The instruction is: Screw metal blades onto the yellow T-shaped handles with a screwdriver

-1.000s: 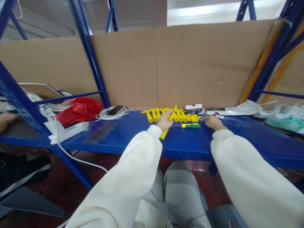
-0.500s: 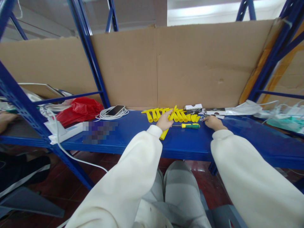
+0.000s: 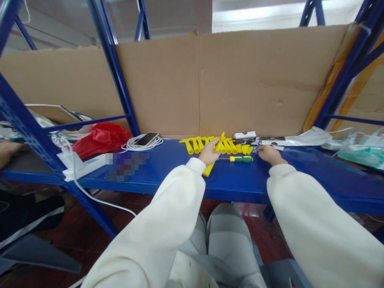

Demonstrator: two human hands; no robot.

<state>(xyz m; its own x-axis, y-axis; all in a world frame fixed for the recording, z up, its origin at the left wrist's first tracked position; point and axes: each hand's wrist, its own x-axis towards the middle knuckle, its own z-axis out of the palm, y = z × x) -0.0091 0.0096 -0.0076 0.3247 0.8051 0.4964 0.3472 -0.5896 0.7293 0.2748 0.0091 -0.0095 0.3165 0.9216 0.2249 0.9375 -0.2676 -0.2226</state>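
Observation:
My left hand [image 3: 209, 153] is wrapped around a yellow T-shaped plastic piece [image 3: 208, 169], whose tubular handle sticks out below the palm. Beyond it, more yellow T-shaped pieces [image 3: 196, 148] lie in a row, with several short yellow parts [image 3: 245, 149] at the right end. Farther right, my right hand [image 3: 268, 154] has its fingertips pinched together down at a scatter of small metal parts [image 3: 255, 149]. What those fingers hold, if anything, is too small to make out. Between my hands lies a screwdriver [image 3: 241, 159] with a green and yellow handle.
A small box [image 3: 244, 136] stands against the cardboard panel [image 3: 255, 80]. To the left are a phone [image 3: 147, 139] on a coiled white cable [image 3: 131, 145] and a red plastic bag [image 3: 103, 138]. Another person's hand [image 3: 7, 152] shows past the blue post. Clear bags [image 3: 363, 146] lie right.
Both hands stay nearly in place, the left still around the yellow piece and the right still at the small metal parts. The whole view shifts very slightly.

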